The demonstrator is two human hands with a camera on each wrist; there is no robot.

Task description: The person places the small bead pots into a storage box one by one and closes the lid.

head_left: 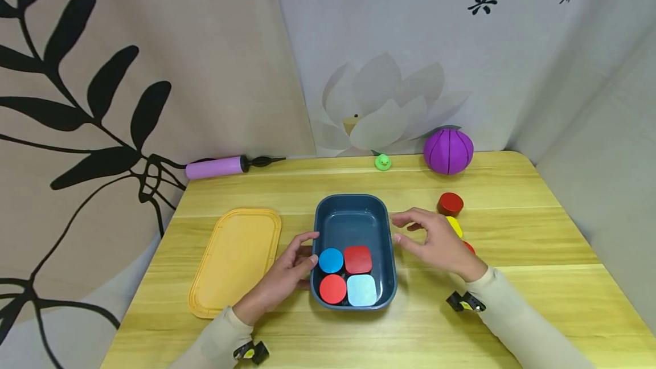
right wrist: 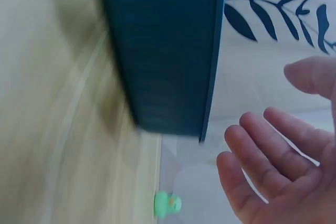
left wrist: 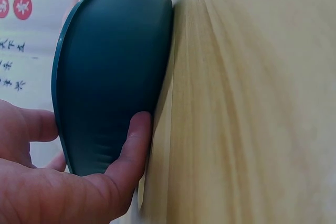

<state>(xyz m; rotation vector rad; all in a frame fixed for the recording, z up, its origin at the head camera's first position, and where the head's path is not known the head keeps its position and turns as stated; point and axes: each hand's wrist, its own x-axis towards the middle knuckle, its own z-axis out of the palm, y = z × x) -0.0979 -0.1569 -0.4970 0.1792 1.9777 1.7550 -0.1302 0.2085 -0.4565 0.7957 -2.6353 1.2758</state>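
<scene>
A dark blue rectangular container (head_left: pixel 353 224) stands on the table in front of me. Grouped in its near half are a blue round block (head_left: pixel 331 261), a red round block (head_left: pixel 333 289), a red rounded-square block (head_left: pixel 357 259) and a light blue rounded-square block (head_left: pixel 361 290). My left hand (head_left: pixel 287 269) touches the container's left side; in the left wrist view, fingertips meet its outer wall (left wrist: pixel 113 66) and rim. Just off the right rim is my right hand (head_left: pixel 435 241), fingers loosely extended with nothing in them, as the right wrist view also shows.
A yellow tray-like lid (head_left: pixel 236 263) lies left of the container. Partly behind my right hand are a dark red cylinder (head_left: pixel 450 204), a yellow piece (head_left: pixel 454 225) and a red piece (head_left: pixel 468 247). Along the back edge sit a purple pump (head_left: pixel 215 167), a green duck (head_left: pixel 382 162) and a purple ball (head_left: pixel 448 151).
</scene>
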